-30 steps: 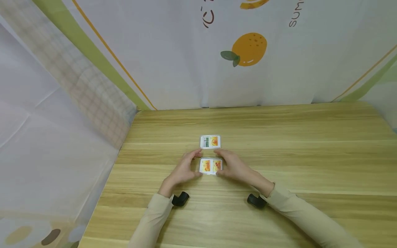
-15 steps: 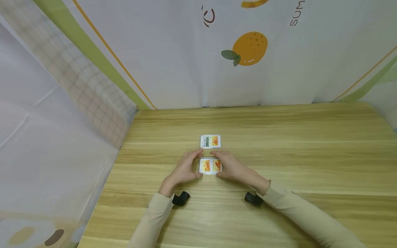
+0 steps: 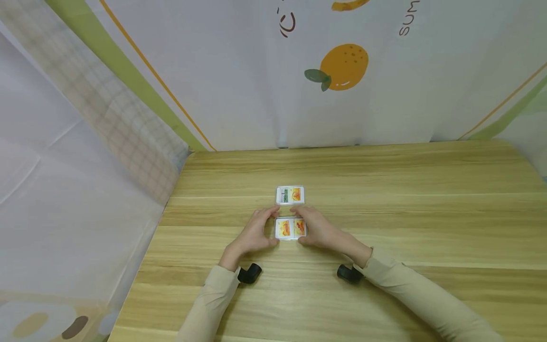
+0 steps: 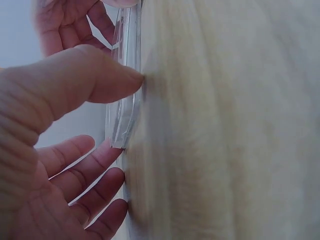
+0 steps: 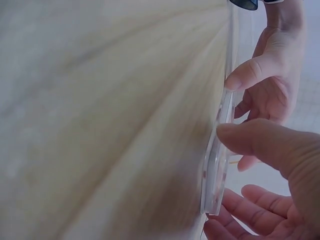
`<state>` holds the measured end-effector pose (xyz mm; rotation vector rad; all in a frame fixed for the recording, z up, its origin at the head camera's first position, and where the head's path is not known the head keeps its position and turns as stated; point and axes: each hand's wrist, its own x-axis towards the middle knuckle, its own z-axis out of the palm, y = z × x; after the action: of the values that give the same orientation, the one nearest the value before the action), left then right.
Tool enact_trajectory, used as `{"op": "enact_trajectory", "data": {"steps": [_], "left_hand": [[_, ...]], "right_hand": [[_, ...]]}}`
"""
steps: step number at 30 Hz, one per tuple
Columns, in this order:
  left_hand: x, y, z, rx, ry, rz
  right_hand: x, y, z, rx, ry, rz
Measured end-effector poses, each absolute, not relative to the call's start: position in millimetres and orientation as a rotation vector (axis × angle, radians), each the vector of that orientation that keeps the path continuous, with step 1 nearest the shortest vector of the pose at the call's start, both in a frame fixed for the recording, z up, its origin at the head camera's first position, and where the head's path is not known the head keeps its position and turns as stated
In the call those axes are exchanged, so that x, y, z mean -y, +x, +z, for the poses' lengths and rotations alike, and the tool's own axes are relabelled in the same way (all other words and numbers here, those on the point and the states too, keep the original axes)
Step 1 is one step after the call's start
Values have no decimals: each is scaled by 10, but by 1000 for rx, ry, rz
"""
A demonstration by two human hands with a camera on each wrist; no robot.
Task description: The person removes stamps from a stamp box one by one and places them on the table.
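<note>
Your left hand (image 3: 250, 233) and right hand (image 3: 321, 232) grip opposite ends of clear rectangular plastic case (image 3: 291, 229), thumbs (image 4: 115, 82) on near edge. Case on yellowish wooden table (image 3: 384, 204); inside, two orange-yellow printed pictures (image 3: 285, 228). Just beyond case: second clear rectangular case (image 3: 290, 195), green and orange prints (image 3: 296, 194) inside. Well beyond case: white cloth (image 3: 401, 99), orange fruit design (image 3: 345, 66).

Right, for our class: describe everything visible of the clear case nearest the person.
The clear case is a flat rectangle, apparently transparent plastic, with layered edges. It shows two prints side by side, orange, red and yellow on white. It lies flat on the wooden table, apart from a second case beyond. The left grip and right grip flank it, thumbs touching its near edge.
</note>
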<state>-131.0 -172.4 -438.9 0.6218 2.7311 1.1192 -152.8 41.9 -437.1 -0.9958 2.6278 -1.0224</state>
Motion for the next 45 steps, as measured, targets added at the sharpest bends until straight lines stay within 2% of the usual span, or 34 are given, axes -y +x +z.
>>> {"op": "enact_trajectory", "data": {"steps": [25,45], "left_hand": [[1717,-1315,-4384,-2725,607,1119],[1709,-1297,-4343,-2720,633,1140]], "right_hand": [[-490,-1512,-4247,-2594,-897,-1085],[-729,-1511,-4158,-2630,-877,-1100]]}}
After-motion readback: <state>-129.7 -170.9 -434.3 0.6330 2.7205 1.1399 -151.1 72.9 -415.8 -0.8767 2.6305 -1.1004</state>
